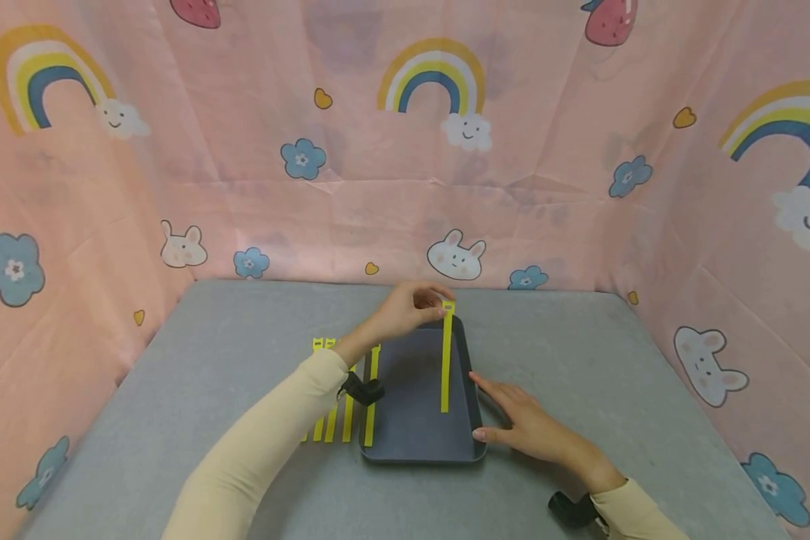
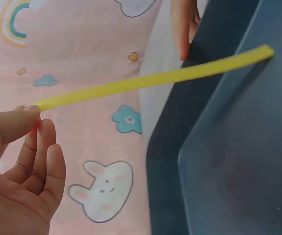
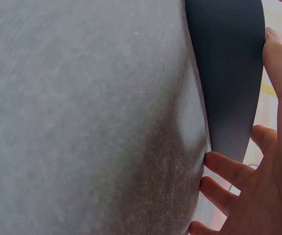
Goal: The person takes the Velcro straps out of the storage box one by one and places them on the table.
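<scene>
Between thumb and fingertips, my left hand point(image 1: 405, 309) pinches the slotted head of a flat yellow strap point(image 1: 446, 367). The strap extends over the dark grey baking tray point(image 1: 412, 412), toward the tray's right side. In the left wrist view, the far end of this yellow strap point(image 2: 155, 79) reaches over the tray floor point(image 2: 234, 166). Another yellow strap point(image 1: 370, 426) lies along the left side inside the tray. My right hand point(image 1: 529, 424) touches the tray's right edge with straight fingers and thumb; in the right wrist view the fingers lie by the tray's outer wall point(image 3: 229, 73).
Several more yellow straps point(image 1: 347, 420) lie side by side on the grey tabletop point(image 1: 243, 465), just left of the tray, partly hidden by my left forearm. A pink printed curtain point(image 1: 351, 217) encloses the table at the back and sides.
</scene>
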A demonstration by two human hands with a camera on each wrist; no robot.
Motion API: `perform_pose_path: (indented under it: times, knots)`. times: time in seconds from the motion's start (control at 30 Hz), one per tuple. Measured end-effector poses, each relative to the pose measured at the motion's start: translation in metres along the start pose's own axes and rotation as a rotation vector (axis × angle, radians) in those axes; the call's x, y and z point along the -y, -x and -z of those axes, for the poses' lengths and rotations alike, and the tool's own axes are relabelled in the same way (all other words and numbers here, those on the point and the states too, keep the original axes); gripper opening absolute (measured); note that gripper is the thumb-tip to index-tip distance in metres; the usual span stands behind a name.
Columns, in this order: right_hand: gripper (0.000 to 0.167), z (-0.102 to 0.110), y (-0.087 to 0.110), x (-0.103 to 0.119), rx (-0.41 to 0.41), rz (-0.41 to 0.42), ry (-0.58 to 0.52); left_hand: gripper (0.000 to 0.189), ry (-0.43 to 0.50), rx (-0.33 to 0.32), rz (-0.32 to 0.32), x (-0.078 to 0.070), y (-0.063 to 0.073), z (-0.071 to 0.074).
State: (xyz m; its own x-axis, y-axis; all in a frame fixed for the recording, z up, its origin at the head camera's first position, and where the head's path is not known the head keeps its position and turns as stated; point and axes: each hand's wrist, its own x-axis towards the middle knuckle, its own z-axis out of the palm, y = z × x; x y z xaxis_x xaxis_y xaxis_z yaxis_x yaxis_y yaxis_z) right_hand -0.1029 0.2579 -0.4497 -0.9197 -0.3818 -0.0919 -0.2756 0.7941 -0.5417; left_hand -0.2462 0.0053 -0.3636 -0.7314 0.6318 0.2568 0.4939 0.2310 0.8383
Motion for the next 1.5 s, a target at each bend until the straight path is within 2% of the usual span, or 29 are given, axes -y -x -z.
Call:
perform_pose_path:
  times: [0.23, 0.43, 0.73, 1.03, 1.5]
  knots:
    - [0.090, -0.001, 0.000, 0.000, 0.012, -0.025, -0.010, 0.024, 0.046, -0.009, -0.019, -0.011, 0.003, 0.015]
    - [0.090, -0.001, 0.000, -0.001, -0.004, -0.005, -0.001, 0.024, 0.057, -0.009, -0.057, -0.023, 0.006, 0.029]
    - [0.090, -0.001, 0.001, 0.001, -0.006, -0.003, -0.009, 0.028, 0.073, -0.066, -0.073, -0.031, 0.026, 0.059]
    - [0.090, -0.001, 0.001, -0.001, -0.014, 0.020, 0.002, 0.029, 0.081, -0.108, -0.012, -0.036, 0.055, 0.093]
    - [0.090, -0.001, 0.002, -0.002, -0.019, 0.024, -0.001, 0.035, 0.044, -0.174, 0.107, -0.030, 0.104, 0.142]
